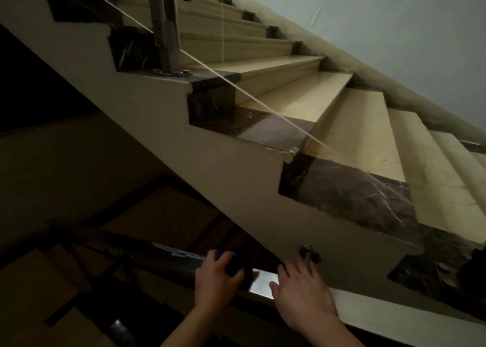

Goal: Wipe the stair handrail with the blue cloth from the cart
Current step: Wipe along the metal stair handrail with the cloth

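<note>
The small crumpled cloth (228,261) under the left hand (215,277) was deep blue, dark against the shiny silver-grey metal handrail (263,281), which gleamed pale beside the right hand (302,294). The polished stone stair treads (310,102) were a warm cream-yellow, each one edged by a dark brown marble end block (349,196) patterned with thin pale veins. The smooth painted stair side (210,149) was plain beige, and the flat wall (368,17) beyond was pale grey-green.

blue cloth (231,261) mostly under left hand (215,281)
</note>
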